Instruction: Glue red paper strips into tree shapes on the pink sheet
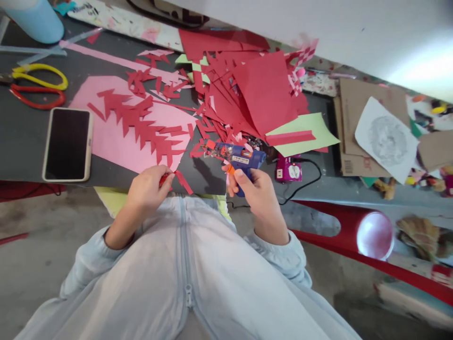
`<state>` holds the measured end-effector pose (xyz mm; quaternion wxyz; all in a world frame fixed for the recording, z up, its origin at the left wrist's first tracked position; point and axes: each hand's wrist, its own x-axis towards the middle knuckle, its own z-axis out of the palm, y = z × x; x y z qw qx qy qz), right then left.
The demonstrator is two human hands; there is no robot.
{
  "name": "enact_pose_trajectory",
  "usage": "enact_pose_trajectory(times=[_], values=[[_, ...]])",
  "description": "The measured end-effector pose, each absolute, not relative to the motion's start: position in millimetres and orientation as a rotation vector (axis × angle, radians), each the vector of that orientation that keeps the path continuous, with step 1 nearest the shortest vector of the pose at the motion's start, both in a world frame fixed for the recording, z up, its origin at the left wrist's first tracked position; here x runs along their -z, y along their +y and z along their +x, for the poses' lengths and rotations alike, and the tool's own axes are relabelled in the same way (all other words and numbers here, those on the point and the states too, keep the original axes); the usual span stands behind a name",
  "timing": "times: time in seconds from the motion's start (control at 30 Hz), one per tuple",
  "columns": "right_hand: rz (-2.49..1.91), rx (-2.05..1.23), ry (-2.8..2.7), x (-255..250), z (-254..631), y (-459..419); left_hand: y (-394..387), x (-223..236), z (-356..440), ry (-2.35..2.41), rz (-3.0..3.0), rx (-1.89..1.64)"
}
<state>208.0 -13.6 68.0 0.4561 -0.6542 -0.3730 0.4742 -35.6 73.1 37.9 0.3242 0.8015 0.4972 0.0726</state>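
Note:
My right hand (253, 189) is closed round the handle of a blue glue gun (244, 159), whose nozzle points left over the table. Near the table's front edge, my left hand (150, 186) pinches a red paper strip (183, 182) between thumb and fingers. Just beyond that hand lies a pink paper sheet (106, 127). A row of red arrow-like paper pieces (141, 130) runs across the sheet. Loose red paper cuttings (208, 125) lie scattered between the sheet and the glue gun.
A phone (68, 144) and scissors (38, 85) lie at the left. Red paper sheets (265, 89) are piled at the back beside a light green sheet (304, 130). A purple power socket box (288, 169) with a black cable stands right of the glue gun. Cardboard (375, 104) lies farther right.

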Motion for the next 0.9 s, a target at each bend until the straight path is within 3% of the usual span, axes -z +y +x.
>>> enact_pose_trajectory(times=[0.23,0.9], values=[[-1.717,-1.325,-0.97,-60.0,183.4,3.1,70.4,-16.4,-46.9,1.087,2.467,-0.554],[-1.957,-1.252,-1.149,-54.6,165.7,13.0,70.4,-12.0,-53.0,0.946,2.544,-0.426]])
